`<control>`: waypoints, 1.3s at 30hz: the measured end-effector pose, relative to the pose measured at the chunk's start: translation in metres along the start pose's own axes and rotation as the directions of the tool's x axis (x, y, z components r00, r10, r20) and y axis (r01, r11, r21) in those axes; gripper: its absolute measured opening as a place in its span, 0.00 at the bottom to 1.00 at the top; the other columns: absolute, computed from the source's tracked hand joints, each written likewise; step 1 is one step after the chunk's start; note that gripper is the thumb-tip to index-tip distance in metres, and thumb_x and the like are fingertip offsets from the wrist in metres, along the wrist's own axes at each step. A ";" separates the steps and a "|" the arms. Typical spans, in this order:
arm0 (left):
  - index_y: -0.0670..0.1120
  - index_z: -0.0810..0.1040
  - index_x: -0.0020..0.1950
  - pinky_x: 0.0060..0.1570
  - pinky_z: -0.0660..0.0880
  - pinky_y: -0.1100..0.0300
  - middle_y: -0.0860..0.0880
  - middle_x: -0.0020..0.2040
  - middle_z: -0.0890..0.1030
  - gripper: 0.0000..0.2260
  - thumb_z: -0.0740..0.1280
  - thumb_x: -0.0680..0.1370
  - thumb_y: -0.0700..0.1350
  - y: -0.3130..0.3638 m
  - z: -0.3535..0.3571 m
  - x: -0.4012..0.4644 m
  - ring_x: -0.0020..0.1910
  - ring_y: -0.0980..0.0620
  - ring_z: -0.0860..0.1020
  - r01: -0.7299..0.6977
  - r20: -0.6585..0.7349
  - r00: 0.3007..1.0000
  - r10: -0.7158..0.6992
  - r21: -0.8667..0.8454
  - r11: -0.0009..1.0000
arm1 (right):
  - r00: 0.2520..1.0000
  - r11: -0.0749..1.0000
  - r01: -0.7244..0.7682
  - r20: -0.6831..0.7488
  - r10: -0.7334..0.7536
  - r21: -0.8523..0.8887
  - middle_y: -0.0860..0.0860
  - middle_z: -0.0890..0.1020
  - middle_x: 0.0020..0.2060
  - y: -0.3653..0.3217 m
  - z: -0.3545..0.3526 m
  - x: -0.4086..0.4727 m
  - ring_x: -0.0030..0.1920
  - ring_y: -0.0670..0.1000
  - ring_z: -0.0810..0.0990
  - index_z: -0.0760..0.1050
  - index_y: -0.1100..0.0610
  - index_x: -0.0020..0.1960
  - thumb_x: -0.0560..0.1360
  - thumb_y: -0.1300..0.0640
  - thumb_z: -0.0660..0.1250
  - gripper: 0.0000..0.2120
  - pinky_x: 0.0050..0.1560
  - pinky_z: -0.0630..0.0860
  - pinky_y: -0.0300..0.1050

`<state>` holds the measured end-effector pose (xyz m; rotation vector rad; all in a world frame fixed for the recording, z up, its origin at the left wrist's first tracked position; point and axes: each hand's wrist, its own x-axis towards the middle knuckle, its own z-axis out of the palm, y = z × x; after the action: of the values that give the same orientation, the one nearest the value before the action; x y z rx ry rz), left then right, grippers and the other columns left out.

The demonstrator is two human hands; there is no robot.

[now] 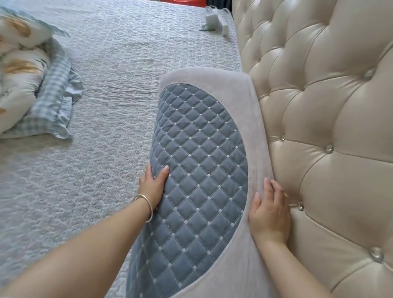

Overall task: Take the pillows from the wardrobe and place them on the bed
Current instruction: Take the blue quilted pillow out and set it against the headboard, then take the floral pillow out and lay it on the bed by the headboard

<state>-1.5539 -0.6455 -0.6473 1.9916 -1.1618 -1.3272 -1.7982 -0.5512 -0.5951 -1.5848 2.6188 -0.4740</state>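
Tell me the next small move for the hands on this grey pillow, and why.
Probably let go and smooth it flat. The pillow already lies on the bed, its long edge against the headboard. The left hand grips its outer edge and the right hand presses the side by the headboard, so it looks placed.

no text, label or number can be read anywhere.

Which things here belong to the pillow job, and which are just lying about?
Job: grey quilted pillow, left hand, right hand, bed, tufted headboard it leans on.
Lying about: folded floral bedding, white chargers, orange item.
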 end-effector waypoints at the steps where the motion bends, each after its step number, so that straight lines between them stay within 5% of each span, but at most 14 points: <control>1: 0.49 0.53 0.78 0.72 0.56 0.41 0.41 0.76 0.58 0.37 0.60 0.75 0.65 0.000 -0.001 0.001 0.74 0.40 0.59 0.000 0.025 1.000 0.000 0.004 1.000 | 1.000 1.000 0.013 0.005 -0.013 -0.021 0.65 0.78 0.54 0.000 0.001 0.001 0.50 0.66 0.79 0.73 0.68 0.60 0.72 0.56 0.54 0.23 0.54 0.70 0.54; 6: 0.53 0.49 0.78 0.73 0.54 0.41 0.42 0.77 0.57 0.46 0.58 0.67 0.74 0.006 -0.010 -0.004 0.75 0.40 0.58 0.099 0.123 0.987 -0.102 0.028 0.995 | 0.969 0.982 0.007 0.242 0.039 -0.188 0.67 0.79 0.50 -0.014 -0.004 0.009 0.50 0.67 0.79 0.73 0.72 0.58 0.69 0.58 0.54 0.24 0.48 0.78 0.58; 12: 0.44 0.55 0.77 0.69 0.65 0.44 0.39 0.73 0.65 0.40 0.64 0.73 0.64 0.020 -0.033 -0.048 0.69 0.38 0.67 0.082 0.231 0.959 -0.163 0.326 0.942 | 0.940 0.946 0.052 0.335 0.062 -0.320 0.57 0.70 0.63 -0.047 -0.045 -0.001 0.63 0.58 0.67 0.66 0.61 0.65 0.75 0.62 0.56 0.18 0.59 0.67 0.50; 17: 0.48 0.68 0.70 0.51 0.77 0.56 0.46 0.64 0.77 0.23 0.63 0.78 0.55 0.051 -0.106 -0.124 0.49 0.51 0.79 -0.133 0.302 0.953 -0.032 0.511 0.849 | 0.861 0.985 0.144 0.503 -0.079 -0.091 0.53 0.75 0.61 -0.107 -0.096 -0.052 0.62 0.54 0.70 0.73 0.56 0.61 0.76 0.57 0.55 0.16 0.59 0.68 0.47; 20: 0.49 0.73 0.66 0.56 0.77 0.54 0.48 0.62 0.78 0.20 0.65 0.76 0.55 0.048 -0.171 -0.176 0.53 0.50 0.79 -0.132 0.263 0.964 -0.031 0.579 0.804 | 0.822 0.985 0.175 0.548 -0.155 0.016 0.53 0.76 0.60 -0.152 -0.133 -0.090 0.62 0.54 0.69 0.73 0.55 0.61 0.77 0.56 0.55 0.16 0.60 0.70 0.48; 25: 0.49 0.74 0.66 0.59 0.75 0.52 0.47 0.62 0.79 0.19 0.63 0.77 0.53 0.045 -0.280 -0.256 0.57 0.47 0.78 -0.052 0.100 0.995 -0.005 0.558 0.828 | 0.796 0.966 0.211 0.548 -0.258 0.148 0.56 0.76 0.61 -0.238 -0.196 -0.151 0.63 0.57 0.69 0.74 0.58 0.62 0.77 0.56 0.54 0.17 0.60 0.69 0.50; 30: 0.49 0.75 0.65 0.54 0.74 0.59 0.48 0.61 0.80 0.17 0.64 0.77 0.51 0.027 -0.387 -0.338 0.54 0.48 0.78 0.031 -0.153 0.987 0.042 0.444 0.896 | 0.688 0.867 0.363 0.529 -0.497 0.342 0.55 0.75 0.62 -0.335 -0.237 -0.230 0.63 0.56 0.70 0.73 0.55 0.62 0.76 0.53 0.56 0.17 0.60 0.68 0.49; 39: 0.49 0.75 0.62 0.55 0.77 0.52 0.49 0.56 0.79 0.14 0.63 0.78 0.50 -0.070 -0.565 -0.451 0.52 0.48 0.79 0.213 -0.585 0.804 -0.110 0.110 0.971 | 0.361 0.547 0.692 0.430 -0.827 0.471 0.54 0.76 0.60 -0.502 -0.268 -0.375 0.63 0.55 0.69 0.73 0.55 0.63 0.78 0.53 0.55 0.17 0.57 0.68 0.49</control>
<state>-1.0912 -0.2629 -0.2383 2.4246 -0.8406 -0.6078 -1.2410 -0.3773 -0.2430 -2.3081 1.1598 -0.1590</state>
